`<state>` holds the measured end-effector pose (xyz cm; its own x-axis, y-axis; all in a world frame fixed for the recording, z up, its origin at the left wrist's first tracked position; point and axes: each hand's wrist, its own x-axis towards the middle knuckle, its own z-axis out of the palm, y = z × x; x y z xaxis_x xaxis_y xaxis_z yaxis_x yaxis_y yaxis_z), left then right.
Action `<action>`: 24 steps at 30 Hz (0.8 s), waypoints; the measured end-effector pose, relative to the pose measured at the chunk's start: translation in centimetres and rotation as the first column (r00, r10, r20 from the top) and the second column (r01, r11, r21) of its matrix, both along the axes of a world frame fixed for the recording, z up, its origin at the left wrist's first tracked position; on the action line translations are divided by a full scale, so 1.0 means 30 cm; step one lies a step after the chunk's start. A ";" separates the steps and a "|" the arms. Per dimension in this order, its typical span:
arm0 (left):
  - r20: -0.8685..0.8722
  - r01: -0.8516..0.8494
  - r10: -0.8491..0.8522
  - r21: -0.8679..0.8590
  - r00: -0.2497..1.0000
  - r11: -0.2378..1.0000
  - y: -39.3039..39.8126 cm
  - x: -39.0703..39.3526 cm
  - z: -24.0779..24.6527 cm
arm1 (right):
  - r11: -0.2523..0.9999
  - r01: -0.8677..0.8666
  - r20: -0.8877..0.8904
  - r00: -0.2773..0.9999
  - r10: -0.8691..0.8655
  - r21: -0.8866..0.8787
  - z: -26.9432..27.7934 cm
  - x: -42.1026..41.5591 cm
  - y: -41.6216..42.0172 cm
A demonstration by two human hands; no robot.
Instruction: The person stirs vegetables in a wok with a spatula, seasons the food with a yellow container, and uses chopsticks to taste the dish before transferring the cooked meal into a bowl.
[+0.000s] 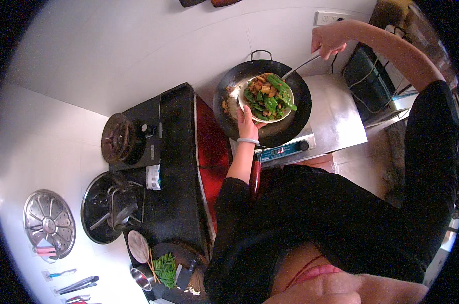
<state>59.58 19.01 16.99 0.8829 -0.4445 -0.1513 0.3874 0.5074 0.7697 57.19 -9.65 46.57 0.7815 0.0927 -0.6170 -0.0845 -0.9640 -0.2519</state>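
Observation:
My left hand [248,123] holds a white plate [241,99] by its near left edge, over a dark wok [303,100]. Green peppers and browned meat-like pieces [270,95] are heaped on the plate. My right hand [328,45], up and to the right, is closed around the metal handle of a utensil [301,66]; its head is hidden at the food on the plate. Bits of food cling to the wok's left side. The wok sits on an electric cooker [286,151] with a lit display, its red handle [255,174] pointing towards me.
Left of the wok is a black counter [176,152] with a gas burner [117,138] and a glass lid [100,231]. A round cutting board [163,290] bears chopped greens [165,270] and a cleaver [184,274]. A metal bowl [141,279] stands beside it. Cables hang at the right.

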 end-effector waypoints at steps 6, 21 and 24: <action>0.018 0.020 -0.020 0.010 1.000 1.000 -0.041 0.010 0.014 | 0.975 -0.042 -0.013 0.999 0.040 -0.219 0.079 0.051 0.091; 0.014 0.039 -0.039 -0.014 0.999 0.999 -0.044 0.009 0.007 | 0.959 -0.092 -0.178 0.983 0.045 -0.268 0.210 0.195 0.132; -0.006 0.018 -0.018 -0.008 1.000 1.000 -0.036 0.012 -0.006 | 0.955 -0.099 -0.159 0.986 0.055 -0.281 0.229 0.208 0.129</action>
<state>59.94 17.93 16.82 0.8738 -0.4615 -0.1534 0.4015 0.5065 0.7630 63.43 -5.79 53.44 0.6773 -0.0489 -0.7341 -0.0223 -0.9987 0.0459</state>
